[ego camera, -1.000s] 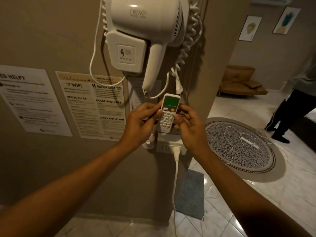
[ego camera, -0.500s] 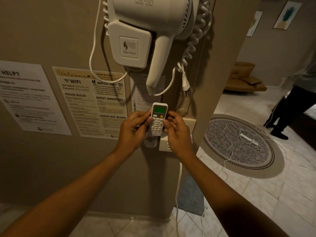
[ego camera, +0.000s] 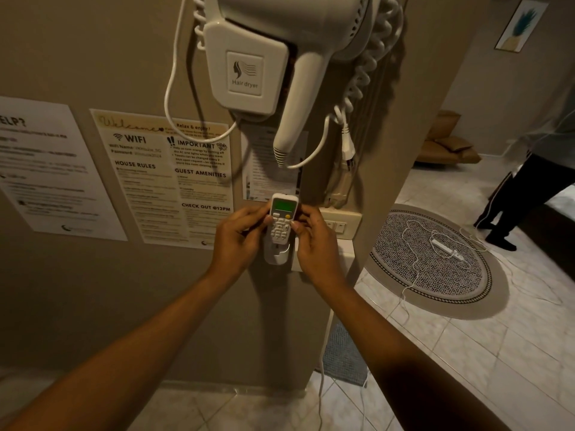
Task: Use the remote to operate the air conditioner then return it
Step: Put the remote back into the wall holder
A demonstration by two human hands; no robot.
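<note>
A small white remote [ego camera: 282,219] with a green screen and an orange button stands upright against the beige wall. Its lower end sits in a white wall holder [ego camera: 278,256]. My left hand [ego camera: 239,241] grips the remote's left side with thumb and fingers. My right hand [ego camera: 314,241] pinches its right side. No air conditioner is in view.
A white wall-mounted hair dryer [ego camera: 281,57] with a coiled cord hangs just above. Printed notices [ego camera: 165,175] cover the wall to the left. A switch plate [ego camera: 340,223] lies behind my right hand. A round rug [ego camera: 435,262] with a white cable, and a standing person [ego camera: 525,188], are at right.
Both hands carried the remote down and toward the wall; its lower end now rests in the wall holder. The camera has come closer to the wall.
</note>
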